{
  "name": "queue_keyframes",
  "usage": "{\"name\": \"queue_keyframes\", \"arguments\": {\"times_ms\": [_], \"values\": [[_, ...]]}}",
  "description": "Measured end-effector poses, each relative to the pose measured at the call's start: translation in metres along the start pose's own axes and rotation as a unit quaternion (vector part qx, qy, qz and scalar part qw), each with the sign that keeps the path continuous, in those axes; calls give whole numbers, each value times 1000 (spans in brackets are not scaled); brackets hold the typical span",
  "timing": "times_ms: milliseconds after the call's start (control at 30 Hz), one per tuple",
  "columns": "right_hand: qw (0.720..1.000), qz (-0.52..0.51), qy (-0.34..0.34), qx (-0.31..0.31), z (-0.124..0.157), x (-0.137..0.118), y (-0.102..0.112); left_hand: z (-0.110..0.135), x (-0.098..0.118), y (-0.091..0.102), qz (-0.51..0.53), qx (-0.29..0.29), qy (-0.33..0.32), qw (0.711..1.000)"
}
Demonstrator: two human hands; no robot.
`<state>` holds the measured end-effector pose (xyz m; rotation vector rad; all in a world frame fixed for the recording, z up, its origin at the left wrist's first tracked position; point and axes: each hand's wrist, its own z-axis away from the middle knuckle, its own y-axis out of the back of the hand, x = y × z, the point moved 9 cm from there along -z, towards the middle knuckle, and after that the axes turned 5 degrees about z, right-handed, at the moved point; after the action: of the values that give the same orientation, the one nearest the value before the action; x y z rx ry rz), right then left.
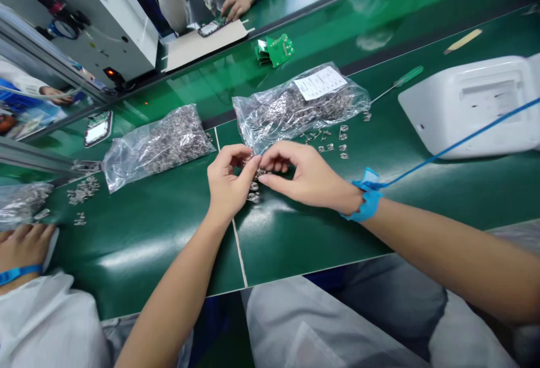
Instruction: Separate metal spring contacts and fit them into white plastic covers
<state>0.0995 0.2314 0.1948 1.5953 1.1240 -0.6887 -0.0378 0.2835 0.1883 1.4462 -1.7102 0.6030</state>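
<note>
My left hand (pixel 228 179) and my right hand (pixel 304 174) meet over the green belt (pixel 295 233), fingers pinched together on small metal parts (pixel 254 172). A few more of these parts lie on the belt just under my fingers. Right behind my hands lies a clear plastic bag (pixel 299 103) full of metal parts, with a white label on it. A second such bag (pixel 156 144) lies to the left. My right wrist wears a blue strap (pixel 368 200) with a blue cord running off to the right.
Loose metal pieces (pixel 333 142) lie right of the labelled bag. A white plastic housing (pixel 476 103), a green-handled screwdriver (pixel 399 82) and green circuit boards (pixel 276 50) lie farther back. A co-worker's hand (pixel 23 244) rests at left; another person (pixel 238 2) works across the belt.
</note>
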Motion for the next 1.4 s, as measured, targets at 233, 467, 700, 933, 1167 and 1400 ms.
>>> {"name": "queue_keyframes", "arguments": {"times_ms": [233,467,700,933,1167,1400], "values": [[999,26,-4,19,2,5,2,6,-3,-3,-9,-4,18,1000],[996,-92,1,20,0,8,1,1,-7,-4,159,23,87,983],[980,169,97,-47,1,-18,21,-6,-18,13,145,85,66,984],[842,425,256,-212,93,-29,-13,-6,-10,27,70,141,29,987],[862,472,184,-16,47,-19,25,-1,-27,10,152,90,86,981],[976,129,163,63,-6,-35,7,0,-10,6,133,55,25,989]]}}
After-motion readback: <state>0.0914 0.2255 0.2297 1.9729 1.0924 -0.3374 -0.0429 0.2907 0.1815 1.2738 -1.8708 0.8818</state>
